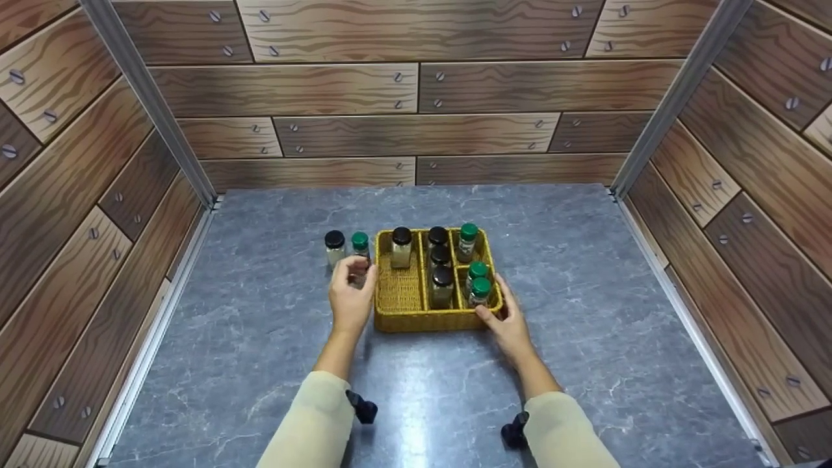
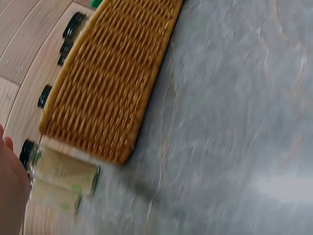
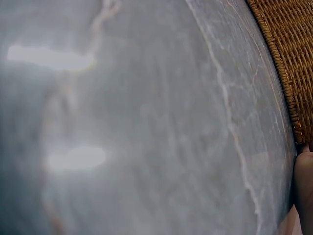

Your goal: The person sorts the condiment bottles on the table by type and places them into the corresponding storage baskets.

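Observation:
A wicker basket [image 1: 416,321] with compartments stands on the grey tabletop. My right hand [image 1: 510,328] grips its front right corner, thumb at the front rim and fingers along the right side. My left hand [image 1: 351,300] is left of the basket, its fingers bent loosely around the front of a green-capped jar [image 1: 360,242], partly hiding it. Beside that jar stands a black-capped jar [image 1: 335,247] of pale contents. In the left wrist view the left hand [image 2: 12,188] overlaps the cap end of two pale jars [image 2: 66,169].
The basket's left compartment holds one black-capped jar [image 1: 401,248]; the middle one has three black-capped jars [image 1: 442,286]. At right, one green-capped jar [image 1: 467,242] sits behind two more green-capped jars [image 1: 480,291]. Wood-patterned walls [image 1: 416,91] enclose the tabletop.

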`<state>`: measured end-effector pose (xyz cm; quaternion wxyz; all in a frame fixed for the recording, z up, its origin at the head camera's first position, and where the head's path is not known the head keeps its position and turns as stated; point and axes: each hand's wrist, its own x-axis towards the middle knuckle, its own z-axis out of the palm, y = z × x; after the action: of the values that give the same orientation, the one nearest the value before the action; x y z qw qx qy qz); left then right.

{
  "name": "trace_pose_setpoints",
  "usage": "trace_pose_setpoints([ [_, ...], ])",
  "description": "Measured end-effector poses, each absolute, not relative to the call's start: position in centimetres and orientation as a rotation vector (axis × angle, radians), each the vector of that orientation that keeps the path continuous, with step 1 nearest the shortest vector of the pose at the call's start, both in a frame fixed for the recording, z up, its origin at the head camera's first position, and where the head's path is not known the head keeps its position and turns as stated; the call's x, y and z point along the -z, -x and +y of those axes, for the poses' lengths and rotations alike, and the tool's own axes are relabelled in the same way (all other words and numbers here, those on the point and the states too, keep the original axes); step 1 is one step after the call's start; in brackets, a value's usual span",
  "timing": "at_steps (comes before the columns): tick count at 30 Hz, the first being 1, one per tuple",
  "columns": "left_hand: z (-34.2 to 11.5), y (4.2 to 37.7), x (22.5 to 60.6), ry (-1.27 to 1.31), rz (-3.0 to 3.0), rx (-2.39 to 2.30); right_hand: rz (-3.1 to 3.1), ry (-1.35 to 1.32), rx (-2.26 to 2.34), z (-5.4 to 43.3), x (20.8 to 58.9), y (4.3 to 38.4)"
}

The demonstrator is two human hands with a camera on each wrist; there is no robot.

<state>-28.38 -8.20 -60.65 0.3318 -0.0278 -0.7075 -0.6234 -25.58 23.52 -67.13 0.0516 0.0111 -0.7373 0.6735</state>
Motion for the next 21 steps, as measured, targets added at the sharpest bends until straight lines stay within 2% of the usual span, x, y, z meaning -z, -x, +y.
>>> trace_pose_setpoints([
  [21, -13.2, 30.7, 61.4, 0.084, -2.156, 1.635, -2.255, -0.007, -2.066, 23.5, 67.1, 25.5],
])
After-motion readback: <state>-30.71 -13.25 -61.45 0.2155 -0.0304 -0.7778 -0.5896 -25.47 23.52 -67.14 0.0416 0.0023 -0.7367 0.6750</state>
